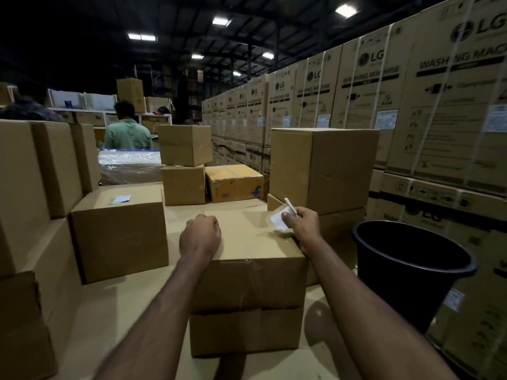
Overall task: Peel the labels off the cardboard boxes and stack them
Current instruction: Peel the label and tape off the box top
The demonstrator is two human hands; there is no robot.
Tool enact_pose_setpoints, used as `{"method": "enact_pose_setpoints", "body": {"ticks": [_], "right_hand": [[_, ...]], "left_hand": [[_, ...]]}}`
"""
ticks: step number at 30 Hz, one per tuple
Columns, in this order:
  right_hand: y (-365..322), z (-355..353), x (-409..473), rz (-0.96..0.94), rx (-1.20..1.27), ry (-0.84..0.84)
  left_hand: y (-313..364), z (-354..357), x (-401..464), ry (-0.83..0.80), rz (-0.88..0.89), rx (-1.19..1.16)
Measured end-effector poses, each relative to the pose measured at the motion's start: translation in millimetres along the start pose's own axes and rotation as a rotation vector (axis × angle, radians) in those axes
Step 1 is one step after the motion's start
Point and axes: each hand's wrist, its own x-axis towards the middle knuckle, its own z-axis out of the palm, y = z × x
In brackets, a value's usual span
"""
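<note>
Wall of appliance cartons (384,86), strapped and printed "LG washing machine", rises to the right of and beyond the right hand. Plain stacks (35,187) stand to the left of the left hand. Tall box (323,168) stands just beyond the right hand, on another box. Worktop (109,311), itself of cardboard, carries the work. Box (247,283), centre, sits on a second box beneath both hands. Side box (118,231), just left of the left hand, bears a small pale sticker (122,198) on its top. Black bin (411,267) stands open-mouthed to the right of the right forearm. Three small boxes (186,160) lie beyond the hands, one printed in blue. A person in a green shirt (127,133) stands far beyond the left hand, back turned. Left hand (200,237): fingers curled into a fist, holding nothing visible, resting on the box top near its left edge. Right hand (300,219): thumb and fingers pinch the label (278,222), a white slip lifted at the box's far right top corner; whether its lower edge is free of the box cannot be told.
</note>
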Motion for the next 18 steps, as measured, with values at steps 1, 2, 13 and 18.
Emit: {"method": "enact_pose_setpoints", "body": {"ticks": [1,2,13,18], "right_hand": [[0,-3,-3,-0.024,0.018,0.016],[0,-8,-6,-0.031,0.048,0.026],[-6,-130,-3,-0.249,0.089,0.414],[-6,-217,9,-0.281,-0.713,0.523]], "left_hand": [[5,0,-2,0.027,0.028,-0.017],[10,1,-3,0.043,0.060,-0.038],[173,30,-18,-0.283,0.401,-0.438],[247,48,-21,-0.421,0.553,-0.476]]}}
